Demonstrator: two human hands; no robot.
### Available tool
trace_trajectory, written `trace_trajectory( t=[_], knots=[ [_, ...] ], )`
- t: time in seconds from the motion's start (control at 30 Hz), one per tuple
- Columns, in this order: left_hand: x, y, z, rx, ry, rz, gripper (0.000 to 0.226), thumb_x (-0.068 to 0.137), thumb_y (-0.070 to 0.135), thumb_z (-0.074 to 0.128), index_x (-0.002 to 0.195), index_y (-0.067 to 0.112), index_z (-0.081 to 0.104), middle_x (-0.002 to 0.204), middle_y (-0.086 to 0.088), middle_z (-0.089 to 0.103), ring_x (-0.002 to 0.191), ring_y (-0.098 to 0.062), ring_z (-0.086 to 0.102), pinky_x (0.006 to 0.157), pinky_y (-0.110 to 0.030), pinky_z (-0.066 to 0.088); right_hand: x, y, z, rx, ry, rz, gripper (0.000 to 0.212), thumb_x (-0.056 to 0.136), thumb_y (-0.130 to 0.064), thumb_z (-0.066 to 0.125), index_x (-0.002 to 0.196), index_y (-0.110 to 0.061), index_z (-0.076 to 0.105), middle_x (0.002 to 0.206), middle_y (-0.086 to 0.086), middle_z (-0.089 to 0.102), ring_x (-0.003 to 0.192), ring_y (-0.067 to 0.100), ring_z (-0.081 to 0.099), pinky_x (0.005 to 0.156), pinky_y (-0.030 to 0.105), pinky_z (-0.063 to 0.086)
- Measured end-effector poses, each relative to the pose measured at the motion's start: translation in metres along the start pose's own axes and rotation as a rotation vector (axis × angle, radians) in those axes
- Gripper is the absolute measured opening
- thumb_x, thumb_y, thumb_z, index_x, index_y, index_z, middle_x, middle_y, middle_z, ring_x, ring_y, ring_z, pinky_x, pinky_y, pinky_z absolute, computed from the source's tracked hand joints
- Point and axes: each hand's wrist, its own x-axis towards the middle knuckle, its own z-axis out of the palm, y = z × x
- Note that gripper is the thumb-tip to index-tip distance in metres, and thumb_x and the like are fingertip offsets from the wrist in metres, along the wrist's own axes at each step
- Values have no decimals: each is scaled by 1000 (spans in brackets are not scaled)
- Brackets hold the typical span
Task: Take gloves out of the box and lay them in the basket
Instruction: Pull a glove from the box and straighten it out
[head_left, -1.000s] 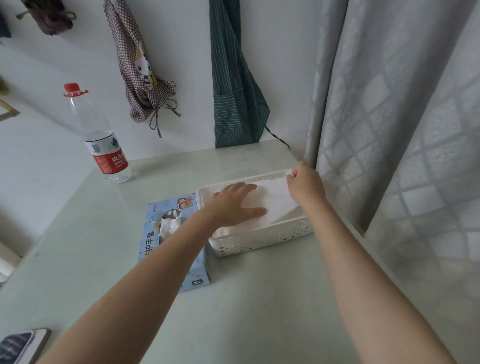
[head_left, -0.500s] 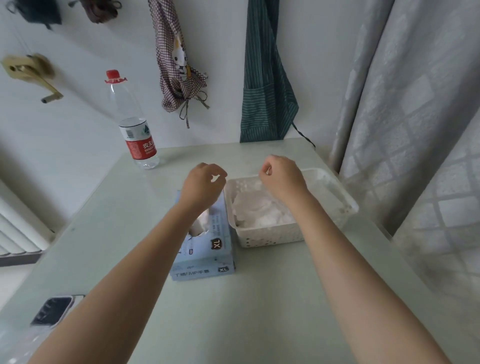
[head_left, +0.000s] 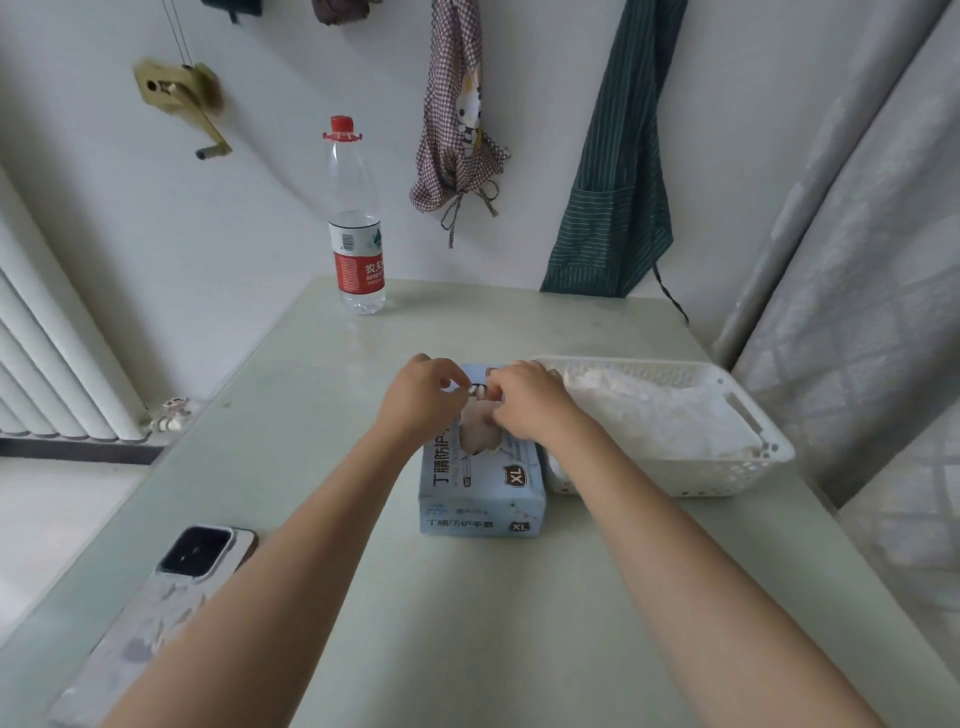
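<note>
A light blue glove box marked XL lies flat at the table's middle. A white glove sticks up out of its top opening. Above that opening my left hand and my right hand meet with curled fingers, and both pinch the glove's upper edge between them. To the right of the box and touching it stands a white perforated basket. Several white gloves lie piled inside it.
A water bottle with a red cap stands at the table's far edge. A phone lies face down at the near left. Aprons hang on the wall, a curtain falls on the right, and a radiator is on the left.
Both hands left the basket, where they lay on the gloves, and moved left over the box opening. They came together there and took hold of a glove. The camera turned left.
</note>
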Motion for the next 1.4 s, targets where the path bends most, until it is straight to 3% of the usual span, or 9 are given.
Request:
trace_trajectory(
  t=[0.07, 0.17, 0.37, 0.77, 0.9, 1.0, 1.13, 1.27, 1.4],
  knots=[
    [-1, -3, -3, -14, -10, 19, 17, 87, 18, 62, 96, 27, 72, 101, 0, 55, 89, -16, 56, 74, -24, 39, -2, -1, -4, 37, 48, -26, 10, 90, -27, 63, 81, -23, 67, 90, -1, 58, 92, 22, 52, 89, 37, 40],
    [-1, -5, -8, -53, -23, 39, 14, 86, 20, 64, 93, 30, 69, 104, 0, 59, 93, -15, 57, 76, -24, 40, -3, -1, -10, 67, 138, -44, 37, 92, -21, 58, 56, -23, 52, 73, -1, 58, 80, 23, 55, 78, 34, 43],
    [-8, -4, -15, -80, -125, 79, 36, 81, 19, 66, 116, 28, 67, 110, 4, 57, 100, -12, 54, 80, -22, 38, -2, -3, -15, 324, 210, -2, 10, 89, -14, 62, 84, -15, 72, 94, -3, 62, 84, 14, 58, 75, 27, 50],
    [-4, 9, -16, 114, -41, 59, 13, 88, 28, 66, 90, 19, 75, 95, 4, 69, 88, -17, 63, 78, -32, 54, -8, 8, -15, 333, 204, 76, 12, 93, -17, 58, 92, -10, 68, 93, -3, 64, 84, 14, 57, 74, 29, 49],
    [0, 20, -24, 79, 77, 120, 16, 89, 27, 64, 88, 15, 75, 86, 3, 66, 82, -16, 62, 71, -27, 50, -13, 4, -23, 591, 154, 42, 15, 88, -27, 67, 100, -22, 61, 86, -3, 57, 78, 13, 54, 67, 26, 45],
    [2, 34, -29, -4, 103, 134, 17, 89, 32, 65, 84, 17, 71, 80, 8, 65, 73, -9, 58, 67, -24, 48, -19, -4, -26, 690, 14, 23, 38, 77, -35, 79, 103, -24, 54, 88, -5, 58, 77, 11, 55, 66, 26, 45],
    [4, 49, -35, -172, 129, 120, 21, 89, 35, 66, 83, 15, 68, 75, 11, 63, 74, -10, 59, 71, -25, 48, -18, -3, -26, 643, 158, 28, 12, 87, -26, 67, 84, -21, 57, 78, -10, 58, 71, 11, 53, 58, 21, 38],
    [1, 43, -40, -353, 1, 66, 28, 91, 42, 63, 99, 17, 69, 90, 4, 68, 86, -14, 63, 75, -28, 50, -15, 6, -37, 706, 220, 43, 21, 91, -23, 63, 72, -16, 62, 67, -6, 55, 61, 10, 48, 58, 24, 39],
    [-3, 40, -37, -440, -74, 17, 17, 85, 27, 74, 101, 25, 67, 94, -6, 72, 84, -19, 67, 76, -34, 55, -14, 15, -48, 771, 268, 74, 9, 91, -17, 64, 96, -11, 68, 88, 2, 67, 82, 18, 62, 76, 30, 50]
  ],
)
